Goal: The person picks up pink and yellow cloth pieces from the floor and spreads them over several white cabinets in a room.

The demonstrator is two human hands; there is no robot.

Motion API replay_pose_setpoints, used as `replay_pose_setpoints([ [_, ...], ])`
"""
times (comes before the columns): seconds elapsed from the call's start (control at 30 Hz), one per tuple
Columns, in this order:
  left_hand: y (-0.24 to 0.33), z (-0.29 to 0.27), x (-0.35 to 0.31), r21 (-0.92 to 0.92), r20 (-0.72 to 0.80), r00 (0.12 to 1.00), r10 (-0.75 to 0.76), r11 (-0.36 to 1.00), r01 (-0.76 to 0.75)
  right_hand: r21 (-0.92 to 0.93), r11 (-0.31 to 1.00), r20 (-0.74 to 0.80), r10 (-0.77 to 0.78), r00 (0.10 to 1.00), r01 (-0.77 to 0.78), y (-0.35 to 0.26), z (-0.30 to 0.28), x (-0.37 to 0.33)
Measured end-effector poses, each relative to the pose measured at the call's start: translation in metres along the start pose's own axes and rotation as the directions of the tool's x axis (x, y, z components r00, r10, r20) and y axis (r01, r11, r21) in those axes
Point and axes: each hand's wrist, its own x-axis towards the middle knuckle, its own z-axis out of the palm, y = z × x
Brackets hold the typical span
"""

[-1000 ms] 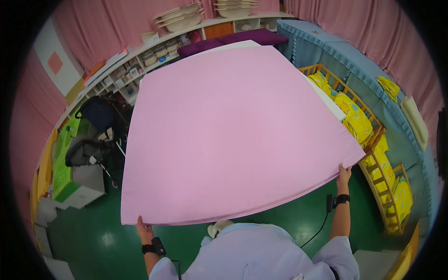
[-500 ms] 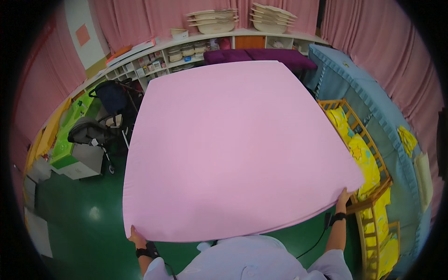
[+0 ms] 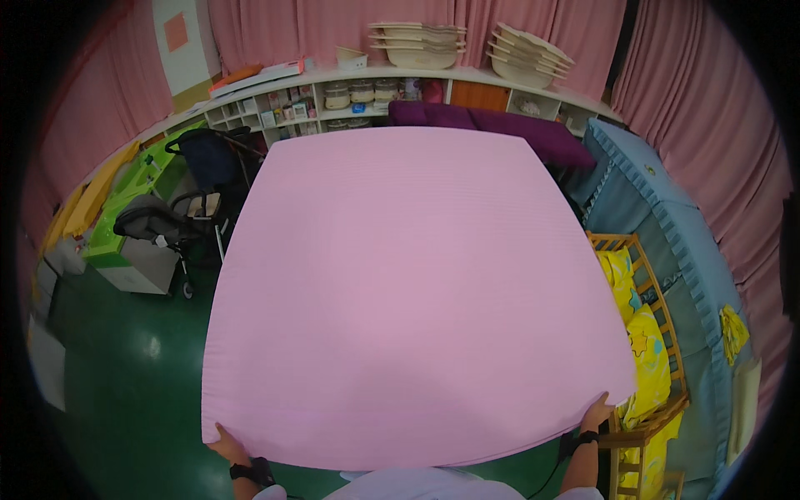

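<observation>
A large pink bed sheet spreads smooth and flat in front of me, with rounded corners and a thick near edge. What lies under it is hidden. My left hand is closed on its near left corner, thumb on top and fingers mostly out of sight beneath. At the near right corner my right hand grips the edge in the same way, close to the wooden cot. Both wrists wear black straps.
Two strollers stand left, beside a green-topped cabinet. Behind the sheet are a purple padded bench and white shelves with stacked basins. Yellow bedding fills the cot; blue-draped beds line the right.
Both hands and the sheet's near edge sit lower in the picture, nearer my body. The view has shifted, so the background stands lower and mostly farther right. Both hands keep their hold.
</observation>
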Motion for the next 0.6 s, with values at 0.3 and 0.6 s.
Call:
replay_pose_setpoints([
  [0.3,0.014,0.012,-0.018,-0.01,0.217,0.975,0.048,0.999,-0.047,-0.555,0.805,-0.056,-0.285,0.957,0.207,0.015,0.0,0.037],
  [0.6,0.026,0.01,-0.069,0.42,0.143,0.988,-0.052,0.907,-0.013,-0.687,0.555,0.346,-0.319,0.882,0.47,-0.043,0.006,0.117],
])
